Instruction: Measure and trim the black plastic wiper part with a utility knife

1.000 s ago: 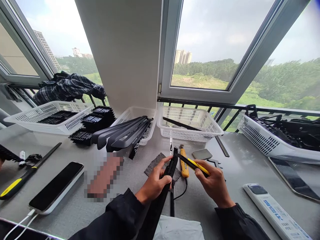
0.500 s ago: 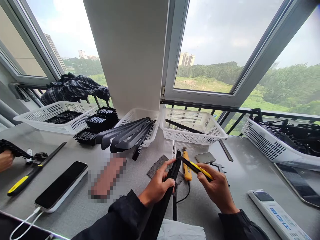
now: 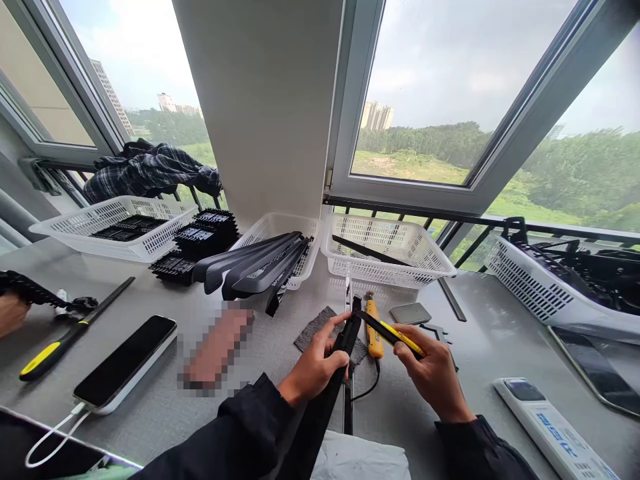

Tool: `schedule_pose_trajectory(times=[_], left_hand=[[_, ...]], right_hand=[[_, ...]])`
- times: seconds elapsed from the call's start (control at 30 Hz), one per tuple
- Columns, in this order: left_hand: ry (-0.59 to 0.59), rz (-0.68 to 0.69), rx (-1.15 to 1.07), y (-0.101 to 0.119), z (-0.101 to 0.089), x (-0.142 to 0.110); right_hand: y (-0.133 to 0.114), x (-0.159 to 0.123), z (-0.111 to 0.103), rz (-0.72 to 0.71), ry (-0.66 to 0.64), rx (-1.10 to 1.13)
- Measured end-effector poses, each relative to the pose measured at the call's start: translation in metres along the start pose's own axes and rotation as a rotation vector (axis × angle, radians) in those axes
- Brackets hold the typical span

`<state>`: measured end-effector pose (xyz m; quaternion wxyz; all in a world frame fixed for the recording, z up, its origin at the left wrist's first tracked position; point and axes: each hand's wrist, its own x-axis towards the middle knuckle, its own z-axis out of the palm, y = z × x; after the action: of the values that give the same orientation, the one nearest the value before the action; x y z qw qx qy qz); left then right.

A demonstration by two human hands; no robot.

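My left hand (image 3: 320,363) is closed around a long black plastic strip (image 3: 313,427), which slants up from the bottom edge toward the middle of the table. In my right hand (image 3: 430,367) is a yellow and black utility knife (image 3: 393,333). Its tip meets the strip near the upper end, though the blade itself is too small to make out. Just behind the knife lies a yellow tool with a cord (image 3: 374,330), partly over a dark grey cloth (image 3: 316,328).
White baskets stand along the back; the middle basket (image 3: 273,223) holds several dark curved strips (image 3: 260,267). At left are a phone (image 3: 125,360), a yellow-handled file (image 3: 55,353) and another person's hand (image 3: 13,317) holding a black part. A white power bank-like device (image 3: 550,427) lies at right.
The view has shifted slightly. The knife tip stays at the strip's upper end, and both hands keep their holds with hardly any movement.
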<state>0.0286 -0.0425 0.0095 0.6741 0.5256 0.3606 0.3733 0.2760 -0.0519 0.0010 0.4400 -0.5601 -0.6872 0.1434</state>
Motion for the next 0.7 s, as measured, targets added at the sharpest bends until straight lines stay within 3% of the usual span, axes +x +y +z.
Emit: schedule_pose_trajectory(times=[0.43, 0.7], left_hand=[[0.002, 0.000, -0.019, 0.0013, 0.0020, -0.0008], [0.019, 0.002, 0.002, 0.0011, 0.0014, -0.0003]], right_hand=[[0.0068, -0.0023, 0.0031, 0.029, 0.028, 0.006], [-0.0026, -0.0062, 0.0081, -0.038, 0.033, -0.013]])
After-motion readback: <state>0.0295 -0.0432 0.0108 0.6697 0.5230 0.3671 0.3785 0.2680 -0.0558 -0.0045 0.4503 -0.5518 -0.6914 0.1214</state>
